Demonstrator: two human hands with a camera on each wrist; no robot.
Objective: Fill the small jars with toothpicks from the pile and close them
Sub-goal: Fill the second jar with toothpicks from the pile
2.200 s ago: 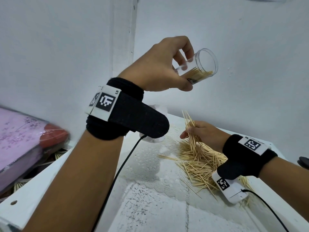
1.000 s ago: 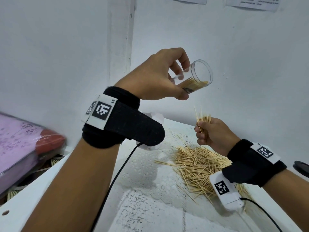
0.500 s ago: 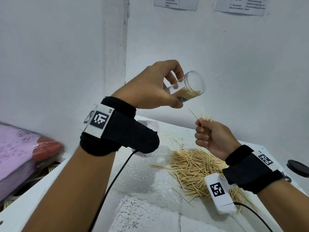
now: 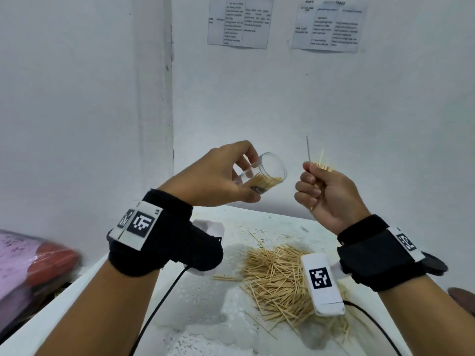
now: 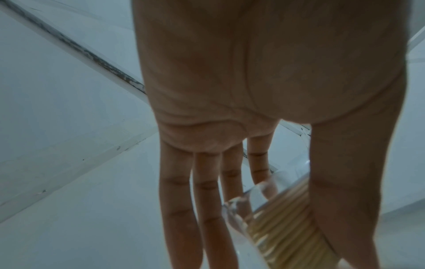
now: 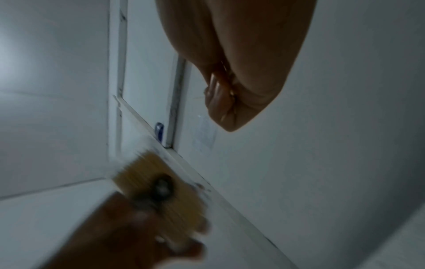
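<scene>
Two hands (image 4: 218,176) (image 4: 326,191), one jar (image 4: 267,176), one pile (image 4: 280,278)

Open air separates the jar (image 4: 267,174) mouth on the left from the toothpick bundle (image 4: 324,166) on the right. Below, the pile (image 4: 279,276) covers the table (image 4: 226,317) centre; the near-left tabletop looks passable, though blurred.

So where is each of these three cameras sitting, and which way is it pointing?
Head: worn on the head, looking forward and down; shows both forearms, the left hand holding the jar, the right hand gripping toothpicks, the pile below.
Left wrist: looks along the left palm at its fingers around the jar.
Right wrist: looks along the closed right hand toward the wall.
Shared: all three views catch the jar, blurred in the right wrist view.
</scene>
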